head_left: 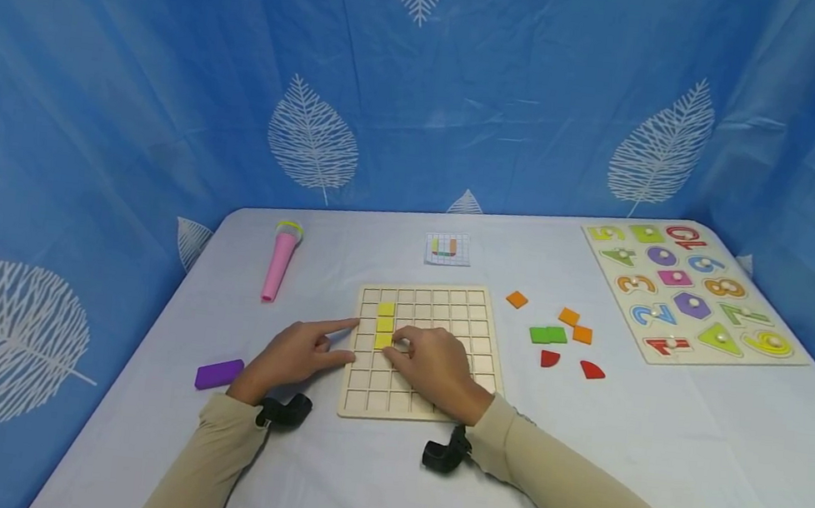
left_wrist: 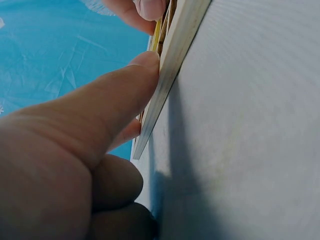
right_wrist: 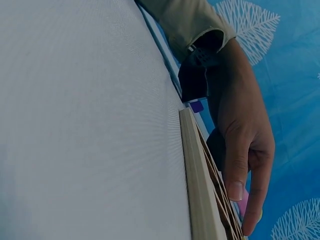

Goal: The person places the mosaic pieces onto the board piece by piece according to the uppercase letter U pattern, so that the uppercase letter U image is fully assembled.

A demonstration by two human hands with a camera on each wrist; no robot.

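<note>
A square wooden grid board (head_left: 420, 410) lies flat on the white table. Yellow square tiles (head_left: 387, 309) form a column in its cells, second from the left. My right hand (head_left: 436, 366) reaches over the board, with bent thumb and index fingertips pinching at the right side of the lowest yellow tile (head_left: 382, 341). Along the board's left edge, my left hand (head_left: 294, 354) rests with thumb and index finger stretched out. In the left wrist view, the left thumb (left_wrist: 125, 82) presses against the board's rim (left_wrist: 172, 70), while the lower fingers curl under.
Orange squares (head_left: 569, 316), green tiles (head_left: 547, 334) and red quarter-circles (head_left: 592, 370) lie right of the board. A pattern card (head_left: 447, 250) sits behind it. A pink toy microphone (head_left: 280, 266) and purple block (head_left: 219, 374) are left; a number puzzle (head_left: 656, 354) is far right.
</note>
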